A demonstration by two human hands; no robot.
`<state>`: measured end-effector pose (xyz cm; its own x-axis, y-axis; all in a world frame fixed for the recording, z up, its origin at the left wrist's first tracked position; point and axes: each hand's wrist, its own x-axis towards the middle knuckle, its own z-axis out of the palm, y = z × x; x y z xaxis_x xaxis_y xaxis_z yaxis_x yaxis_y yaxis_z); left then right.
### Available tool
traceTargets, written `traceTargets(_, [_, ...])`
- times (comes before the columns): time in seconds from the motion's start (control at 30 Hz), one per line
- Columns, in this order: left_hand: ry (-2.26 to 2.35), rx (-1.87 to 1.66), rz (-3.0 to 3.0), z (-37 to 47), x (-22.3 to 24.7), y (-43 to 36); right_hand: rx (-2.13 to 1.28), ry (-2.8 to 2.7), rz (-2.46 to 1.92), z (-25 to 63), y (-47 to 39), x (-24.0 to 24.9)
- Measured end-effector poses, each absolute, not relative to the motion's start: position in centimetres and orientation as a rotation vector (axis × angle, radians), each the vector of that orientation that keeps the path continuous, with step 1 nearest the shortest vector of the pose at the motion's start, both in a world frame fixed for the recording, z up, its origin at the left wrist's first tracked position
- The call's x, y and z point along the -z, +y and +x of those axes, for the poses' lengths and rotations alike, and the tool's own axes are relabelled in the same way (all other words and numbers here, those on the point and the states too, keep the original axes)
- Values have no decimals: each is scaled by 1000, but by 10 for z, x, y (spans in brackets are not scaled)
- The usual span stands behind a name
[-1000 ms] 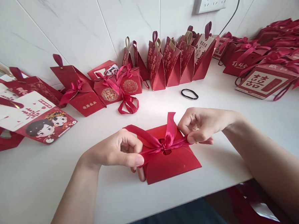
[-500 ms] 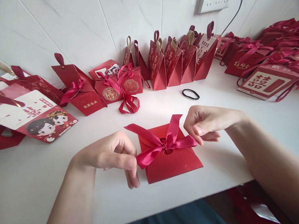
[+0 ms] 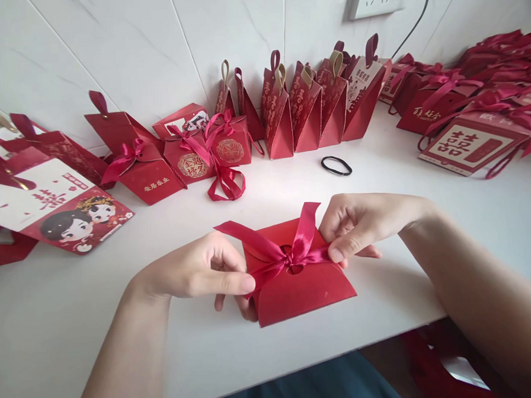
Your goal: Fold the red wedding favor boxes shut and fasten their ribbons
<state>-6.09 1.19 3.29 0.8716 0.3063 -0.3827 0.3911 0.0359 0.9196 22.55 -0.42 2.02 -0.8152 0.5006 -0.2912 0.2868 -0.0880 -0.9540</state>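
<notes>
A flat-topped red box (image 3: 306,298) lies on the white table near its front edge. Across its top a magenta satin ribbon (image 3: 306,235) is tied in a bow over a round cut-out. My left hand (image 3: 218,278) pinches the bow's left loop between thumb and fingers at the box's left side. At the right side, my right hand (image 3: 354,230) has its thumb and fingers closed on the right loop. Two loose ribbon tails point up and away from the knot.
Red triangular boxes (image 3: 279,124) stand along the tiled wall. Ribboned boxes (image 3: 151,175) and a card-like box (image 3: 77,209) are at the left; a pile of boxes (image 3: 467,144) is at the right. A black elastic band (image 3: 336,166) lies beyond my right hand.
Both hands have closed in on the bow from the sides and taken hold of its loops. The view has shifted slightly.
</notes>
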Motion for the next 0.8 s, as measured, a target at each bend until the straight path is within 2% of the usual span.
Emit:
traceTargets(0.4, [618, 64, 1585, -62, -23, 18, -2048, -2003, -802, 228, 0, -16])
traceTargets(0.53, [622, 95, 1537, -63, -24, 19, -2059, -1963, -977, 234, 4, -16])
traceTargets(0.67, [615, 311, 1455, -58, -28, 14, -1937, -1944, -1256, 239, 9, -16])
traceTargets(0.8, [762, 339, 1418, -54, -29, 8, -1829, -1921, -1286, 240, 9, -18])
